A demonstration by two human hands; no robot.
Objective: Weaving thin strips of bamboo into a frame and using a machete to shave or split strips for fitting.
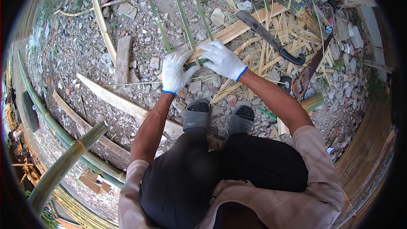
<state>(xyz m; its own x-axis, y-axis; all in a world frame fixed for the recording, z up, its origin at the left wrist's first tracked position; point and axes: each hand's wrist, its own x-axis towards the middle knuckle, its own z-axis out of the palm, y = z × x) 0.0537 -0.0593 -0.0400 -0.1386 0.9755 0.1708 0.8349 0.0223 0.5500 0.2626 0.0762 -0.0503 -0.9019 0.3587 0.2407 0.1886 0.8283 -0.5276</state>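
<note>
Both my hands wear white knitted gloves with blue cuffs, and they are close together over the rubble ahead of my feet. My left hand (175, 70) is closed round a short green bamboo strip (196, 64) lying crosswise between the hands. The fingers of my right hand (223, 60) bend over the other end of that strip; their tips are partly hidden. Three long, narrow green bamboo strips (182, 15) run away from the hands toward the far edge. Right of them a machete (271, 38) with a dark curved handle lies on pale bamboo shavings (282, 32).
A wooden plank (237, 32) lies behind my right hand. Bamboo poles (63, 167) stretch along the left, with a split bamboo piece (101, 21) and a short board (124, 59) nearer the hands. A cut bamboo end (312, 101) is at the right. Stones cover the ground.
</note>
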